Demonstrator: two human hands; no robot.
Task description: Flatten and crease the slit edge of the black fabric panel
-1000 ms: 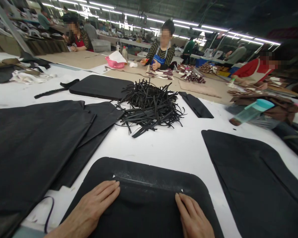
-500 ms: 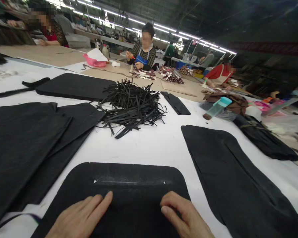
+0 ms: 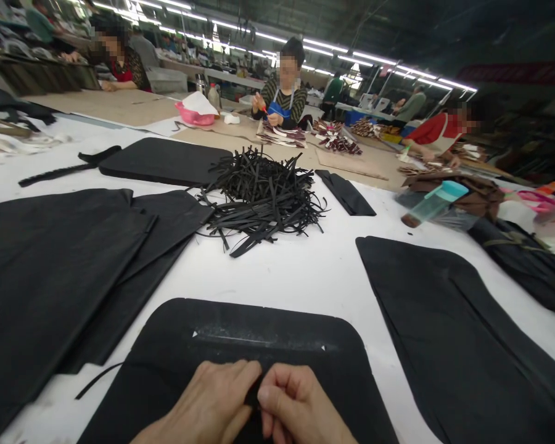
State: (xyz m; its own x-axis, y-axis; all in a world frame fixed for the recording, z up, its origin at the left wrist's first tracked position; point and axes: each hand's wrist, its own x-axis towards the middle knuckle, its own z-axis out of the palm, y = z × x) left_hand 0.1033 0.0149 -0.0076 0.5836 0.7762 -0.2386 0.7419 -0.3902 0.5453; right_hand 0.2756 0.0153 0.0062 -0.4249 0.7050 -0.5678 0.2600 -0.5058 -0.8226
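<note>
A black panel point(image 3: 166, 345) with rounded corners lies before me on the white tabletop, with two small white triangle marks and a pale line near its far edge. My left hand point(image 3: 213, 394) and my right hand point(image 3: 289, 401) are together over its middle, fingers bent and closed. Between the fingertips a narrow dark piece shows, apparently part of a thin black strip point(image 3: 97, 379) whose tail sticks out past the panel's left edge. Black on black, the strip's path across the panel is hard to follow. Farther off is a tangled pile of black strips point(image 3: 268, 197).
Black sheets point(image 3: 65, 259) lie to the left, and a long folded black piece point(image 3: 444, 320) to the right. Beyond are a black slab point(image 3: 161, 161), a small folded piece point(image 3: 346, 192) and a bottle with a turquoise lid point(image 3: 432, 203). Co-workers sit across the tables.
My hands, earlier apart with fingers on the panel, have come together at its middle and closed. The strip's tail now shows at the left. The view has turned slightly left.
</note>
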